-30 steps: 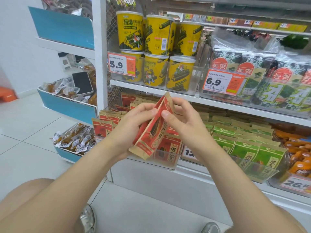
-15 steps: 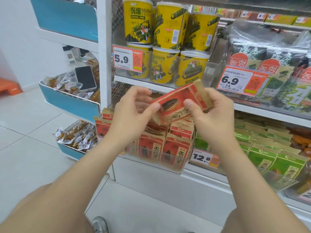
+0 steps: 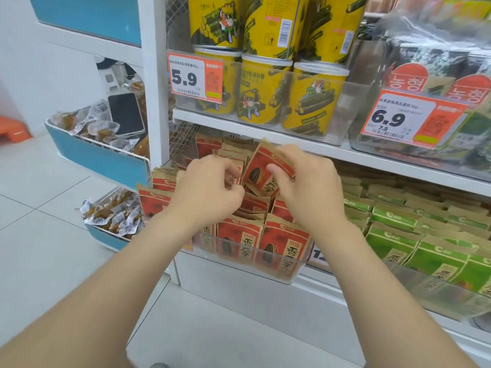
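1. Red-and-kraft seed packet [image 3: 261, 172] is pinched in my right hand [image 3: 312, 191], thumb across its front. It is tilted above the rows of red packets [image 3: 240, 235] in the clear bin [image 3: 291, 274].
2. My left hand [image 3: 210, 193] sits just beside it, fingers curled at the packet tops; I cannot tell whether it grips one.
3. Green packets [image 3: 425, 251] lie to the right of the red ones, and yellow tubs [image 3: 263, 86] stand on the shelf [image 3: 265, 128] above.
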{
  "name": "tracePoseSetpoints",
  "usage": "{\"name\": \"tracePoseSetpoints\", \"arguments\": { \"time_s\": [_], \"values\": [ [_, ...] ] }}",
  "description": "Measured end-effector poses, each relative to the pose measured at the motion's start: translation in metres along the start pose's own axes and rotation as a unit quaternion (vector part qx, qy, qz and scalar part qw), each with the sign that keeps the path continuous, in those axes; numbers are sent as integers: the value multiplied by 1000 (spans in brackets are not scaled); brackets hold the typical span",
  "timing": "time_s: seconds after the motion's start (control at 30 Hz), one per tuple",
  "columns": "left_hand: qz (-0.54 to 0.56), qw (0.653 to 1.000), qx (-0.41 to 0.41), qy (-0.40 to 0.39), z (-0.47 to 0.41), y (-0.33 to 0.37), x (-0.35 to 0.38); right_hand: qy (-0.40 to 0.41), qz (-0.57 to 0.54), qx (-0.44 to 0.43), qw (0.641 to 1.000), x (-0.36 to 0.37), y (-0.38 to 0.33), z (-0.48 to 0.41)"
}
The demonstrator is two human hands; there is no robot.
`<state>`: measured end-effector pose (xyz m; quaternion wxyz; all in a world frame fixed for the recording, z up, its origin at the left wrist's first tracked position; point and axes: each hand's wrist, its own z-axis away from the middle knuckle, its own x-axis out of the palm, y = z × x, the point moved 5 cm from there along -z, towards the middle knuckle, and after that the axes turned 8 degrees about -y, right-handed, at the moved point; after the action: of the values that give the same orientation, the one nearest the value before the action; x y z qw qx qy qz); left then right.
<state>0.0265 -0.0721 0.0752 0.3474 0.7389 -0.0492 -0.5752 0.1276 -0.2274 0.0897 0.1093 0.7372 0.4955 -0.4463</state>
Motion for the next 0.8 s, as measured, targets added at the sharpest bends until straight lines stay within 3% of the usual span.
{"name": "tracePoseSetpoints", "arguments": {
  "time_s": [0.2, 0.47, 0.53, 0.67, 0.8],
  "values": [
    [-123, 988, -37, -86, -16, -1, 14, -187, 86, 25, 978, 30, -4, -16],
    [-256, 960, -38, -109, -41, 0, 25, -330, 151, 80, 928, 55, 4, -26],
    [-269, 959, -27, -90, -45, 2, 25, -331, 131, 105, 929, 57, 7, -28],
    [-272, 961, 13, -41, -46, 9, 21, -255, 75, 122, 956, 47, 7, -40],
    [-238, 970, 46, -15, -46, 6, 17, -339, 51, 133, 930, 59, 6, -36]
  ]
}}
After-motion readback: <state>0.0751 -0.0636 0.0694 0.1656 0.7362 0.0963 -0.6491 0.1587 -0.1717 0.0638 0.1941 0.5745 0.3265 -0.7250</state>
